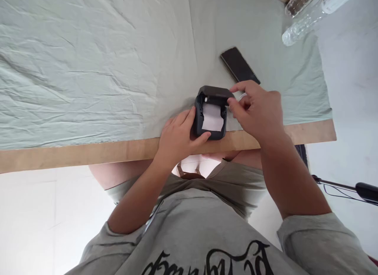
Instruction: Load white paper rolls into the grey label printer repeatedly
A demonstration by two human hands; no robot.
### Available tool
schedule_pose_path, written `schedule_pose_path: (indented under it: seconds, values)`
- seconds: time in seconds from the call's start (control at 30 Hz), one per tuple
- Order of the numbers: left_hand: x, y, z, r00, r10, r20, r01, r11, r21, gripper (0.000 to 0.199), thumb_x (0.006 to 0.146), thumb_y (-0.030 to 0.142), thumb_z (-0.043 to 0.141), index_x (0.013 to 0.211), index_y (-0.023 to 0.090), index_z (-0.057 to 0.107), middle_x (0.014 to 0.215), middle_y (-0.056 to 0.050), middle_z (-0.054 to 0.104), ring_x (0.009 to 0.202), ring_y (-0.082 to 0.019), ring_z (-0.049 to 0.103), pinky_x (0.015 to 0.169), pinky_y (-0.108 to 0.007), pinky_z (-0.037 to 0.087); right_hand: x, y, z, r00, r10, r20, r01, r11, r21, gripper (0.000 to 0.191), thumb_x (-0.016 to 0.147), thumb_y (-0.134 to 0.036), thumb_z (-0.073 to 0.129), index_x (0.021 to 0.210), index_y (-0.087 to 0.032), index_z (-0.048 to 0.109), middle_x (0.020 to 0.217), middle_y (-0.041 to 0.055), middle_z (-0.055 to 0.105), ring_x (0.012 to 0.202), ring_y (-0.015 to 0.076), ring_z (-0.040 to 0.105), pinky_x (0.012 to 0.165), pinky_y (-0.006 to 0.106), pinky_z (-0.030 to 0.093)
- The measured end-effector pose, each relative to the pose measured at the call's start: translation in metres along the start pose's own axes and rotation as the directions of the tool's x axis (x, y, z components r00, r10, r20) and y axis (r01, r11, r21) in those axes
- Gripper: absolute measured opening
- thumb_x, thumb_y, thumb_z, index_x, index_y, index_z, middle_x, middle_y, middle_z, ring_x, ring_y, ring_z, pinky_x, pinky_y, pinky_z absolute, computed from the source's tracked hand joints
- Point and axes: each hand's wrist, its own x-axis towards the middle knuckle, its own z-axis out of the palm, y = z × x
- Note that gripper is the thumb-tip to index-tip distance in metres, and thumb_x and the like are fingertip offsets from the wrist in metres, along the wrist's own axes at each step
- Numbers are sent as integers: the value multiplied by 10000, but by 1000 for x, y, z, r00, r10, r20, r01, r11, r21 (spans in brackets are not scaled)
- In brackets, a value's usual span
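Note:
A small dark portable printer [212,135] sits at the near edge of the cloth-covered table with its lid raised. White paper [212,116] lies inside the compartment. My left hand [180,133] steadies the printer's body, fingers along its left side and thumb over the front edge. On the other side, my right hand [260,107] pinches the right end of the lid [215,91] between thumb and fingers. Just beyond that hand, a dark smartphone [239,65] lies flat on the cloth.
A pale green, wrinkled cloth [88,70] covers the table, whose wooden front edge [73,154] shows. Clear plastic bottles [307,25] lie at the far right corner. A black rod with a thin cable [339,184] sticks out at the right, below table level.

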Motion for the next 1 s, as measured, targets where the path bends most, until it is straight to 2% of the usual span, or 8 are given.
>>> schedule_pose_path:
  seconds: [0.23,0.37,0.5,0.67,0.8,0.9,0.97,1.0]
  values:
    - [0,-1,-1,1000,13,1,-13,1000,7,777,981,538,626,1587,78,471,1543,-175,603,1420,-365,579,1171,-498,471,8,-21,11,998,3,58,7,987,-161,116,910,-271,601,1018,-254,639,920,11,806,642,184,688,691,371,483]
    - [0,-2,1,1000,17,0,-17,1000,12,786,982,549,622,1597,87,460,1551,-180,594,1427,-374,571,1169,-511,469,20,-15,23,973,23,229,57,940,-336,137,842,-226,687,970,-275,695,819,10,758,698,228,655,671,370,433]
    - [-1,-4,3,999,31,-15,-31,999,12,814,1005,622,560,1604,81,452,1547,-191,595,1417,-373,573,1164,-503,464,41,-1,30,922,-29,385,163,932,-322,315,736,-200,804,1022,-317,742,785,6,725,679,219,612,677,371,427]
    - [-3,-9,3,995,88,-42,-90,994,-64,939,1074,703,32,1601,47,450,1548,-223,582,1400,-361,583,1126,-510,468,57,5,16,878,-163,449,267,947,-178,289,688,-249,864,954,-309,767,740,-11,699,684,196,599,700,373,478]
    - [-4,-10,2,993,106,-52,-111,988,-112,1021,1046,700,-84,1598,23,444,1540,-228,588,1409,-336,578,1146,-469,445,35,15,-14,948,-169,268,136,981,139,384,727,-323,824,1103,-306,747,944,-7,783,572,113,517,634,349,490]
    - [-4,-10,1,993,101,-54,-107,987,-116,1014,1050,693,-83,1590,24,455,1551,-220,582,1418,-324,572,1156,-451,433,7,42,-19,997,62,-49,-14,750,662,372,767,-508,729,1078,-307,698,878,-3,746,503,97,397,472,296,359]
    - [-4,-10,1,993,105,-56,-110,988,-109,1011,1049,693,-84,1584,36,467,1546,-213,590,1413,-322,576,1154,-450,434,-9,65,-11,941,336,-48,-152,543,826,393,766,-612,628,1005,-303,667,856,8,682,525,118,420,453,293,319]
    - [-4,-11,2,992,109,-56,-115,988,-106,1010,1049,694,-83,1580,39,474,1542,-211,594,1411,-323,578,1151,-453,436,-16,76,-5,902,431,-36,-217,523,824,359,726,-557,659,967,-290,657,870,7,650,575,124,463,468,280,329]
